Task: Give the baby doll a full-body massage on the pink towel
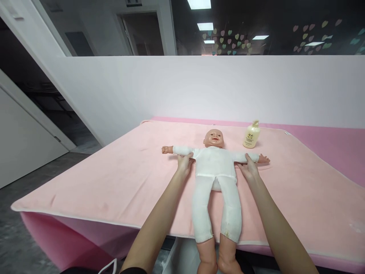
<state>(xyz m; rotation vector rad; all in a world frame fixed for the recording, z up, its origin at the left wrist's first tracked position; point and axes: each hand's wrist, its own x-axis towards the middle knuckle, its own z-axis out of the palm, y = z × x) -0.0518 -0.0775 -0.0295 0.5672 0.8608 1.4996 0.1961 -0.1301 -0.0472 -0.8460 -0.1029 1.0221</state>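
A baby doll (216,161) with a white cloth body lies on its back, arms stretched out to both sides. Its head points to the wall and its bare feet reach past the near edge of the table. My left hand (185,163) is closed around the upper part of the doll's arm on the left, thumb on top. On the other side, my right hand (249,167) grips the opposite arm, with the thumb above and the fingers underneath. Part of the fingers of both hands is hidden under the sleeves.
A pale yellow pump bottle (251,136) stands beyond the doll's arm on the right. Pink padded cloth (114,179) covers the table. Behind it rises a white wall (114,91) with glass above. Below the near edge is a pale bin-like container (182,255).
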